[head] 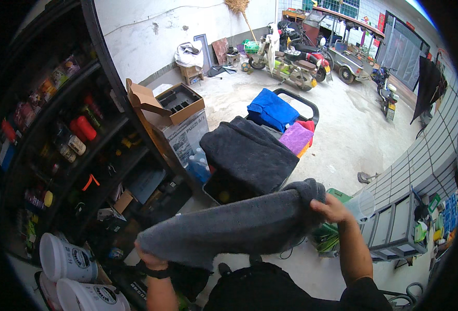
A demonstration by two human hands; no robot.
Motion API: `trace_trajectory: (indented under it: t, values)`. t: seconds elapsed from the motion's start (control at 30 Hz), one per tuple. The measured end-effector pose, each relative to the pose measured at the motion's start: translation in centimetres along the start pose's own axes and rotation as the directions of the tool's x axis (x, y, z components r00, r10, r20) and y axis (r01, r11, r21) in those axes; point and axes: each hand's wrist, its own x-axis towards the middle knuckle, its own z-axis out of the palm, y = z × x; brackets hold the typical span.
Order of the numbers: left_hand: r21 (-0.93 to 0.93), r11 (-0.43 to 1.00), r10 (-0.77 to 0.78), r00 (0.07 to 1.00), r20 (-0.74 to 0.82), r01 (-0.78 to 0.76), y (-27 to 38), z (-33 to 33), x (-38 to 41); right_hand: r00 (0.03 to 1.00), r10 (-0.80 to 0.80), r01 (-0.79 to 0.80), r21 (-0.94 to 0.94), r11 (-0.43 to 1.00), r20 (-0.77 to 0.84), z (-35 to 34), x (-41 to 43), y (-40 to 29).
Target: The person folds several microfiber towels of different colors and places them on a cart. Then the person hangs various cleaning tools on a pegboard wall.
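Note:
A grey towel is stretched out in the air before my body, held at both ends. My left hand, with a black band at the wrist, grips its lower left corner. At the upper right, my right hand clasps the bunched end of the cloth. Just beyond the towel, a dark grey towel lies draped over a black cart. Behind it on the same cart are a folded blue towel and a purple cloth, with red and orange cloths beside them. The stretched towel hides the cart's near side.
Dark shelves with bottles stand at the left, above white buckets. An open cardboard box rests on a larger carton near the cart. Grey crates are at the right. Motorbikes stand at the far wall.

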Motion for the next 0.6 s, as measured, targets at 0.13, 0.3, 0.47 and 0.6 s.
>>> trace_trajectory:
  t: [0.13,0.3,0.47,0.6]
  values:
    - [-0.416,0.902,-0.079,0.991,0.112,0.119,6.0,3.8,4.1,0.985,-0.038,0.019,-0.112,0.994,-0.169,-1.9,0.9,0.0]
    - [0.143,0.989,-0.008,0.986,-0.169,0.033,9.2,2.2,7.0,0.850,-0.264,0.310,0.029,0.950,-0.455,-3.3,1.4,-1.1]
    - [0.497,0.861,0.141,0.989,-0.034,-0.106,12.6,2.2,9.3,0.717,-0.496,0.561,-0.015,0.827,-0.490,-4.4,2.6,-4.6]
    - [0.337,0.838,0.465,0.885,-0.029,-0.430,14.6,5.6,11.1,0.743,-0.492,0.609,0.156,0.778,-0.453,-6.8,2.7,-6.6]
